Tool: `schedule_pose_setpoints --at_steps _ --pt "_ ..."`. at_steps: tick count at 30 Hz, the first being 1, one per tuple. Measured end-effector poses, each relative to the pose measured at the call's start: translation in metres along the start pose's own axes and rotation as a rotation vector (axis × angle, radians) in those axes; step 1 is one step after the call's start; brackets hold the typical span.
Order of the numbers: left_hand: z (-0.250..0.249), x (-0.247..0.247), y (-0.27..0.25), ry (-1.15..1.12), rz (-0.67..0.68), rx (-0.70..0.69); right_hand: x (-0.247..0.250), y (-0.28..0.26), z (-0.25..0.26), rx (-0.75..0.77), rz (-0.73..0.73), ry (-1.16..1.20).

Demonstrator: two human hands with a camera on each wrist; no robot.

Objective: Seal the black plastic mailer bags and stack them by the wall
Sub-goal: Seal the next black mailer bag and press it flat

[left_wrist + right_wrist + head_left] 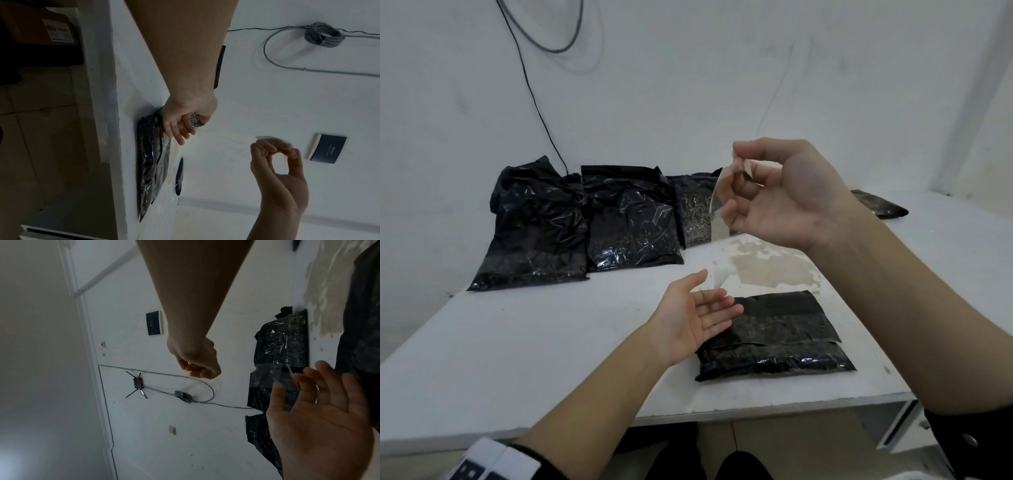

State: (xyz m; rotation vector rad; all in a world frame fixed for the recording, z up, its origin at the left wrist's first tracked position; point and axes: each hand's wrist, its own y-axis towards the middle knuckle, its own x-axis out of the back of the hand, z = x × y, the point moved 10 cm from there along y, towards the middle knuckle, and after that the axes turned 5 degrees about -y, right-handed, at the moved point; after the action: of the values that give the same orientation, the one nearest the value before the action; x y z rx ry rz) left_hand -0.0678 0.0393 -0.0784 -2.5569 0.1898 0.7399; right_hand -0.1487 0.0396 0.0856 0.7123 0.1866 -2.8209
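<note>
- A filled black mailer bag (774, 335) lies flat on the white desk (551, 335), lower centre of the head view, with its flap folded over the top edge.
- The right hand (774, 195), raised at centre right, pinches a clear release strip (717, 219) between thumb and fingertips; the strip hangs limp toward the bag.
- The left hand (697, 317) hovers with fingers straight and palm up, holding nothing, just at the bag's left edge.
- The bag looks soft, thin and glossy, probably slippery and light; a flat palm pressing along the flap should seal it, and a grasp at the padded side edges should lift it.
- The strip seems flimsy and may cling to fingers.
- Three finished bags (633, 219) lean against the wall (688, 85), upper left to centre; another bag (880, 205) lies at the right.
</note>
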Motion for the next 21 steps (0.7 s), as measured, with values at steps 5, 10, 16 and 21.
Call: schedule_pose_setpoints --at_steps 5,10,16,21 --pt "0.0 0.004 0.003 -0.043 -0.017 -0.054 0.015 -0.008 0.004 0.013 -0.031 -0.009" --pt "-0.002 0.016 0.001 -0.154 -0.097 -0.158 0.067 -0.029 0.007 0.017 -0.131 -0.087" --pt "-0.002 0.018 -0.003 -0.079 -0.137 -0.272 0.162 -0.053 -0.016 -0.087 -0.394 -0.33" --pt "-0.003 0.017 -0.003 0.005 -0.163 -0.337 0.212 -0.061 -0.054 -0.218 -0.483 -0.36"
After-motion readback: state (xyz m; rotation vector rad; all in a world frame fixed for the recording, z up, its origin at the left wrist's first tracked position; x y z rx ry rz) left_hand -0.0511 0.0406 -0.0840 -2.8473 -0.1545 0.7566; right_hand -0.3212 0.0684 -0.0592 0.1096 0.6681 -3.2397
